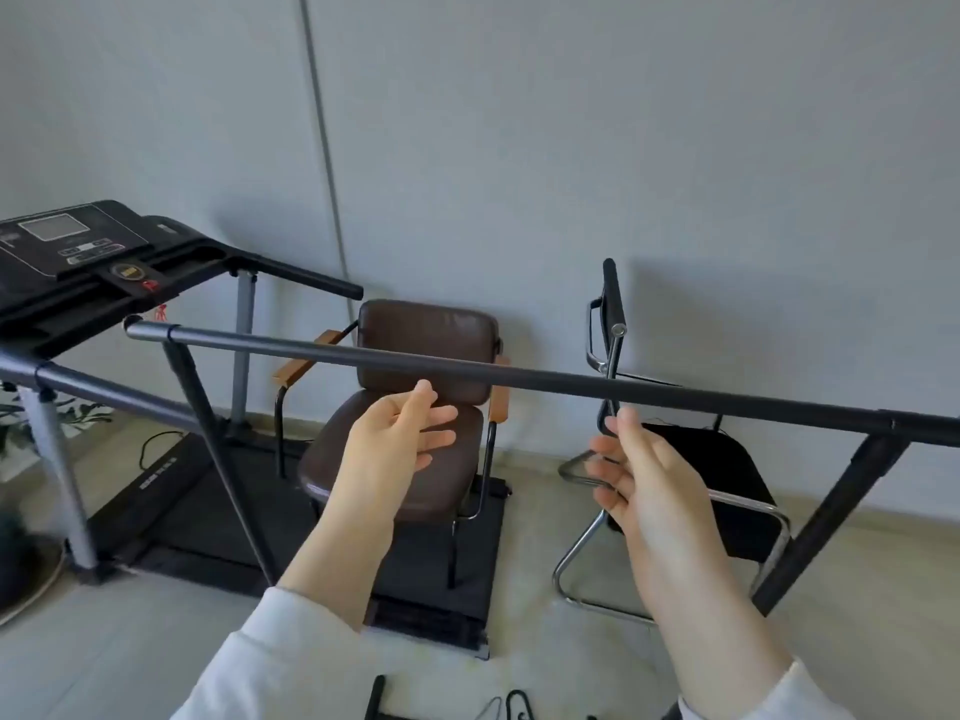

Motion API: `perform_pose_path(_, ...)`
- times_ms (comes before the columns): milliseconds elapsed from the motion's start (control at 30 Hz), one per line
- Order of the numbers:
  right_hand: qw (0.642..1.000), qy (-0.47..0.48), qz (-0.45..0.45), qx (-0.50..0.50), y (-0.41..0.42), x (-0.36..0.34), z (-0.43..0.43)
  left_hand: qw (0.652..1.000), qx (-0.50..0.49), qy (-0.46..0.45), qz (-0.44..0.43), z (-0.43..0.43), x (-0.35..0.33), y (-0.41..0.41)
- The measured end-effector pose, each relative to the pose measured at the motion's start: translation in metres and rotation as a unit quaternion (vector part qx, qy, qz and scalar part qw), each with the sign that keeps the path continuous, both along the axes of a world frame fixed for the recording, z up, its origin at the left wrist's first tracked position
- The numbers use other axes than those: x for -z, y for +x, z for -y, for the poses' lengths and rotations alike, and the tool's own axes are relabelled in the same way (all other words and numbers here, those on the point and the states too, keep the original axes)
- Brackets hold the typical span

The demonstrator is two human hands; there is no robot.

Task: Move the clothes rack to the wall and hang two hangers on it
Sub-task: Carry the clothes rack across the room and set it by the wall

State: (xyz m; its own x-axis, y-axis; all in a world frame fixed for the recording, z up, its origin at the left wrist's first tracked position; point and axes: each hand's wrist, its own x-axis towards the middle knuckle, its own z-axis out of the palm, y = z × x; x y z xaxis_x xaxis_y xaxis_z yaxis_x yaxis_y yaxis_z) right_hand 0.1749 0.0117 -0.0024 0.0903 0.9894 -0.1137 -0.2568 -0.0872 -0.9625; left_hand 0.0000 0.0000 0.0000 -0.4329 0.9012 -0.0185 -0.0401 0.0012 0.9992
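Note:
The clothes rack's dark top bar point(519, 377) crosses the view from left to right at chest height, close to the grey wall point(571, 148). Its slanted legs drop on the left point(218, 459) and on the right point(831, 517). My left hand point(400, 433) hovers just below the bar with its fingers spread, holding nothing. To the right, my right hand point(634, 475) is also below the bar, fingers apart and empty. Dark hanger hooks point(517, 706) peek in on the floor at the bottom edge, mostly cut off.
A black treadmill point(78, 262) stands at the left, beside a brown padded armchair point(415, 407) behind the bar. To the right is a black chair with a chrome frame point(727, 475). A second rack rail point(119, 392) runs along the left. Plant leaves point(31, 423) show at the far left.

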Motion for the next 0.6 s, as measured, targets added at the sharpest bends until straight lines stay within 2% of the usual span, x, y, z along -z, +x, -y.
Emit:
perform_pose_path(333,0.999,0.032,0.010,-0.010,0.006,-0.004,-0.021,0.999,-0.027,0.000,0.033,-0.018,-0.006,0.001)
perform_pose_path(600,0.996,0.045,0.022,0.070,-0.005,-0.010,-0.015,0.997,-0.013,0.025,0.077,-0.015,-0.008,-0.001)
